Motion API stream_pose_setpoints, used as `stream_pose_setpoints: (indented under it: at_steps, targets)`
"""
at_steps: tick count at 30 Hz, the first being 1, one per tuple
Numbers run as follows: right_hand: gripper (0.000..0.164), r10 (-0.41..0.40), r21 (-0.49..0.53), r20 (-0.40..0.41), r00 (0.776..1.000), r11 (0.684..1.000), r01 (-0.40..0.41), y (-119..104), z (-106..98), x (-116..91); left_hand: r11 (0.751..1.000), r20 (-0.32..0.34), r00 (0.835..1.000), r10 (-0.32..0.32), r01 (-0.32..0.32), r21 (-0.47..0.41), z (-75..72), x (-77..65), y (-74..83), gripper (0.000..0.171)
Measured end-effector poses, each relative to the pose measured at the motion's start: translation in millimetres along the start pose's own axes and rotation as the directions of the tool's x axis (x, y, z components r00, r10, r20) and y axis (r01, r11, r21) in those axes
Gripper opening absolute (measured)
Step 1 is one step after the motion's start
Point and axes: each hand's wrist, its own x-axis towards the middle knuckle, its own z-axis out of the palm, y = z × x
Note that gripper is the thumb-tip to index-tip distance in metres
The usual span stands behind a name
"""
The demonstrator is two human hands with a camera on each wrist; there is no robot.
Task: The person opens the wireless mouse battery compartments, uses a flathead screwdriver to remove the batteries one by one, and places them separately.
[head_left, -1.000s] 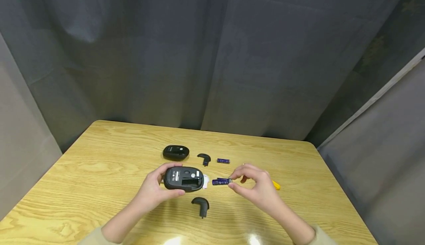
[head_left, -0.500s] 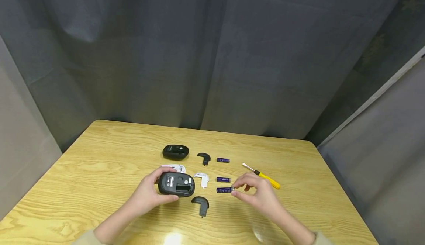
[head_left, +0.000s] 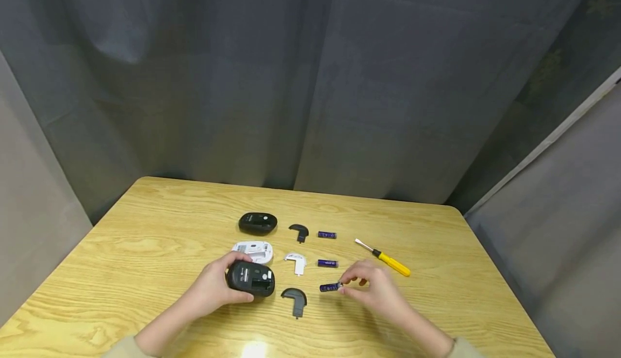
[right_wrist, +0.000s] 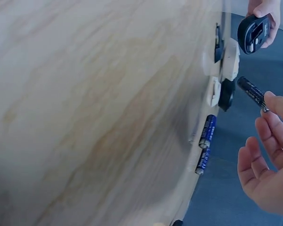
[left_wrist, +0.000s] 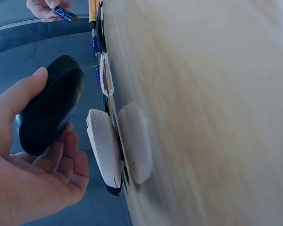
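My left hand (head_left: 212, 288) grips a black computer mouse (head_left: 250, 279) by its sides, underside up, its battery slot uncovered. In the left wrist view the mouse (left_wrist: 52, 106) is held above the table between thumb and fingers. My right hand (head_left: 372, 285) pinches a dark blue battery (head_left: 330, 287) by one end between thumb and fingertips; in the right wrist view the battery (right_wrist: 252, 92) is raised off the table. Just left of it lies a black battery cover (head_left: 296, 300). A white mouse (head_left: 255, 251) lies partly behind the held one, underside up.
Farther back lies another black mouse (head_left: 257, 223), with a black cover (head_left: 300, 232) and a battery (head_left: 327, 235) to its right. A white cover (head_left: 296, 262) and a battery (head_left: 328, 263) form the middle row. A yellow-handled screwdriver (head_left: 392, 262) lies at the right.
Both hands have moved nearer the front edge, the left also leftward with the black mouse, the right with its battery. The white mouse, white cover, middle battery and screwdriver have come into fuller view.
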Motion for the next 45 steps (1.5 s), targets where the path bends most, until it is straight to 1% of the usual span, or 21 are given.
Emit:
stream_pose_setpoints:
  at_steps: [5, 12, 19, 22, 28, 32, 38, 45]
  targets:
    - [0.014, 0.024, 0.0, 0.046, 0.999, 1.0, -0.024, 6, 5, 0, 1.0, 0.036, 0.999, -0.026, 0.025, 0.013, 1.8, 0.2, -3.7, 0.067]
    - [0.012, 0.07, -0.004, 0.095, 0.993, 0.998, -0.07, 11, 8, 0, 1.0, 0.087, 0.996, -0.011, 0.009, 0.029, 0.9, 2.7, -9.0, 0.068]
    - [0.011, 0.068, -0.016, 0.146, 0.987, 0.998, -0.067, 15, 8, -4, 0.999, 0.129, 0.992, 0.003, -0.01, 0.052, 1.1, 4.8, -15.3, 0.068]
    - [0.011, 0.076, -0.021, 0.181, 0.98, 0.997, -0.074, 16, 7, -4, 0.998, 0.134, 0.991, 0.014, -0.023, 0.062, 1.0, 5.3, -16.9, 0.066]
    - [0.01, 0.106, -0.035, 0.264, 0.959, 0.994, -0.1, 18, 5, -3, 0.993, 0.134, 0.991, 0.023, -0.038, 0.108, -2.1, 3.6, -16.9, 0.064]
    - [0.011, 0.088, -0.025, 0.283, 0.955, 0.996, -0.085, 18, 7, -1, 0.991, 0.156, 0.987, 0.03, -0.051, 0.127, -3.5, 2.6, -17.8, 0.063]
    - [0.012, 0.079, -0.042, 0.31, 0.947, 0.997, -0.07, 20, 10, -2, 0.988, 0.173, 0.984, 0.05, -0.074, 0.137, -3.4, 3.6, -20.3, 0.062]
    - [0.011, 0.083, -0.035, 0.315, 0.945, 0.996, -0.076, 19, 11, -1, 0.988, 0.185, 0.982, 0.044, -0.071, 0.138, -4.8, 3.2, -21.0, 0.064]
